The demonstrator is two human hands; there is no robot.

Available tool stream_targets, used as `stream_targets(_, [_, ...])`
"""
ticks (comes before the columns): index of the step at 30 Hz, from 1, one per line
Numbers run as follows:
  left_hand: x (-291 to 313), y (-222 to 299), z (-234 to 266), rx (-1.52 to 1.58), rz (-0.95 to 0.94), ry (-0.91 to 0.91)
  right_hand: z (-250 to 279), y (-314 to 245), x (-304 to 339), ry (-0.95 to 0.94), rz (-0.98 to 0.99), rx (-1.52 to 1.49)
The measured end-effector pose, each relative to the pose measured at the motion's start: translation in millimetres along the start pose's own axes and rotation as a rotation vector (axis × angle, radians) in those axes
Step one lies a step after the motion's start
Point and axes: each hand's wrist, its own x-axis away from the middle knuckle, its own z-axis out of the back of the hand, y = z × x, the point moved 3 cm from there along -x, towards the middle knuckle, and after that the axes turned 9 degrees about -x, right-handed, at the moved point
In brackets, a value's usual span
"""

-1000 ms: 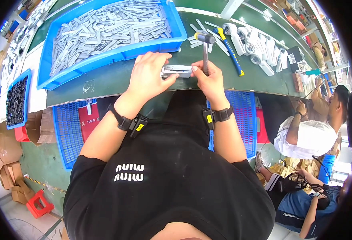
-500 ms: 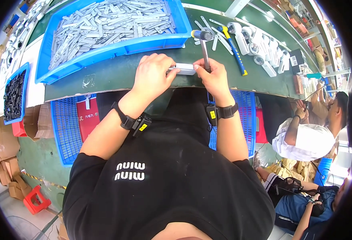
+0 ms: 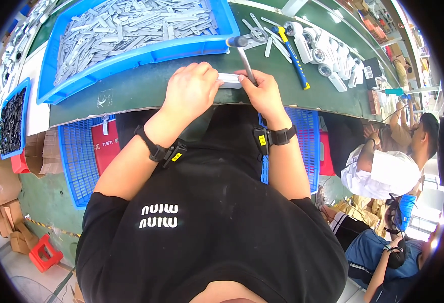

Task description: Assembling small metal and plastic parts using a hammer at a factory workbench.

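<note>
Left hand (image 3: 190,91) presses a small silver metal piece (image 3: 230,80) flat on the green bench (image 3: 131,93). Right hand (image 3: 263,93) grips a hammer (image 3: 244,55), head up at 12 o'clock. Blue bin (image 3: 131,50) of metal strips (image 3: 126,25) at 11 o'clock; blue-handled tool (image 3: 292,55) at 1 o'clock.

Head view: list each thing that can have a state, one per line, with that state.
Small silver metal piece: flat on the green table, pinned by the left hand.
Metal hammer: gripped in the right hand, head raised.
Large blue plastic bin: open, full of grey metal strips.
Small blue tray: holds dark parts.
</note>
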Motion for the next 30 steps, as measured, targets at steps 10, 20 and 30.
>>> stream_targets(10, [-5.4,13.1,-12.3,-0.141,-0.061,-0.064,-2.7,-2.1,2.0,-0.004,0.002,-0.007])
stream_targets(20, [-6.4,18.2,-16.5,-0.200,-0.130,0.017,0.1,-3.8,10.3,0.052,0.049,-0.087])
stream_targets(30, [-3.8,15.8,-17.9,-0.203,-0.108,0.013,48.3,-37.0,106.1,0.121,0.347,0.053])
